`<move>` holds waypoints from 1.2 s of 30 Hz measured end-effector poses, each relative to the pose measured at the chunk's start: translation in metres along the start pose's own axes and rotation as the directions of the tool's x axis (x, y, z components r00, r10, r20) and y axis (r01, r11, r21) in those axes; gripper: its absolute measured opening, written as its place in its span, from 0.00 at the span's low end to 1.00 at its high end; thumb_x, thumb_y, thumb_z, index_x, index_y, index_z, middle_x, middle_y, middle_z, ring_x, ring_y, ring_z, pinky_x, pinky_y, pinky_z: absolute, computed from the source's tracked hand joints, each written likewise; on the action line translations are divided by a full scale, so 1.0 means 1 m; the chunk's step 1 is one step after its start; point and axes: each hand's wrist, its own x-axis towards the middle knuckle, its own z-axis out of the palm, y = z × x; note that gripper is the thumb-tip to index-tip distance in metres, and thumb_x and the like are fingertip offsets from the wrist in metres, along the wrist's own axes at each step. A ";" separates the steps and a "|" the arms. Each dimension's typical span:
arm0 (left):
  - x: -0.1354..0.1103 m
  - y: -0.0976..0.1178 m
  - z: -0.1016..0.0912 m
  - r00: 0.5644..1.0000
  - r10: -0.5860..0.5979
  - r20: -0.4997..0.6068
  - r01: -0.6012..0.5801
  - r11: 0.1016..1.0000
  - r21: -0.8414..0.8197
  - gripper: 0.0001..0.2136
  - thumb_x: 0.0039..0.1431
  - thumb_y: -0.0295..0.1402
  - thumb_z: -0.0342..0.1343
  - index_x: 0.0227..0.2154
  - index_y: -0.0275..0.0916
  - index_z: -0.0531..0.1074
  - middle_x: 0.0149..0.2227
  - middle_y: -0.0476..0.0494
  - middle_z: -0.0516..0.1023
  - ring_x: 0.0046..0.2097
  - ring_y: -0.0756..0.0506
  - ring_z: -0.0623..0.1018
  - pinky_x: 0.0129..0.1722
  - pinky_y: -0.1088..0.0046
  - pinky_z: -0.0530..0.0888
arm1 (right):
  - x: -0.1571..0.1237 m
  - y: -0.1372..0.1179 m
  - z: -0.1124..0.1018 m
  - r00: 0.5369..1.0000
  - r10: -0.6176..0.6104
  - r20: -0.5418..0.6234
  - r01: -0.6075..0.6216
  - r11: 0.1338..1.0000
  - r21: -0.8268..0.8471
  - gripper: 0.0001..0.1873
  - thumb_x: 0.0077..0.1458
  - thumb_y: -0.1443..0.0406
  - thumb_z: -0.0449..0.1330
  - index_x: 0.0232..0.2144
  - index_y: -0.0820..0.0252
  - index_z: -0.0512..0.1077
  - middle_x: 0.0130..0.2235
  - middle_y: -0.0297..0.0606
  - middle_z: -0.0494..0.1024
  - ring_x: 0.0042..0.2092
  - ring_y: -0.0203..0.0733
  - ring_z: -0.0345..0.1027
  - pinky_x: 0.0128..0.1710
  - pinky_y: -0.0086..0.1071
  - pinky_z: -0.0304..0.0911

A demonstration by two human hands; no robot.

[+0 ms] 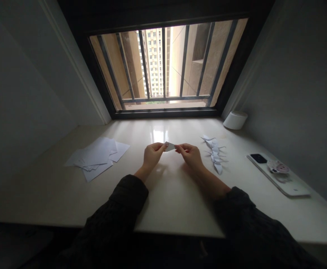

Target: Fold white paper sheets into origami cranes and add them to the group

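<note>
Both hands, left hand (152, 154) and right hand (190, 154), pinching small folded paper (170, 146) between fingertips above the desk (169, 201).

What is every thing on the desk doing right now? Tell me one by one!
Small folded white paper piece: pinched between both hands, lifted off the desk.
Left hand: fingertips closed on the paper's left end.
Right hand: fingertips closed on the paper's right end.
Loose flat white paper sheets: lying in an untidy overlapping pile.
Folded white paper figures: finished, lying clustered.
White phone: lying back side up.
Barred window: daylight outside.
</note>
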 end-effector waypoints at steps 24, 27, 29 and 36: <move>-0.006 0.004 0.006 0.995 -0.095 0.018 0.096 0.994 -0.045 0.17 0.51 0.48 0.57 0.26 0.36 0.75 0.27 0.42 0.80 0.33 0.44 0.79 0.30 0.73 0.70 | 0.000 -0.003 0.004 0.996 0.050 0.073 -0.064 0.978 0.196 0.21 0.47 0.49 0.61 0.31 0.61 0.77 0.29 0.39 0.77 0.31 0.40 0.68 0.31 0.32 0.62; -0.007 0.005 0.007 0.990 -0.100 0.097 0.106 0.992 -0.061 0.16 0.50 0.46 0.58 0.26 0.35 0.74 0.29 0.42 0.80 0.34 0.44 0.79 0.30 0.73 0.69 | 0.000 -0.003 0.004 0.995 0.072 0.063 -0.084 0.975 0.208 0.20 0.44 0.49 0.63 0.26 0.61 0.76 0.26 0.38 0.77 0.30 0.40 0.68 0.31 0.32 0.62; -0.007 0.003 0.007 0.978 -0.096 0.183 0.105 0.994 -0.037 0.15 0.50 0.45 0.58 0.26 0.35 0.73 0.29 0.42 0.80 0.33 0.45 0.79 0.30 0.74 0.69 | 0.001 -0.002 0.003 0.995 0.092 0.049 -0.100 0.969 0.226 0.21 0.45 0.49 0.62 0.26 0.61 0.76 0.25 0.37 0.76 0.29 0.40 0.68 0.30 0.32 0.63; -0.010 0.000 0.010 0.934 -0.091 0.345 0.069 0.995 0.076 0.14 0.52 0.43 0.57 0.24 0.35 0.74 0.26 0.43 0.78 0.32 0.45 0.79 0.28 0.75 0.68 | -0.001 0.000 0.001 0.994 -0.103 0.042 0.107 0.991 -0.078 0.16 0.52 0.53 0.58 0.28 0.58 0.77 0.29 0.37 0.79 0.31 0.41 0.69 0.32 0.34 0.62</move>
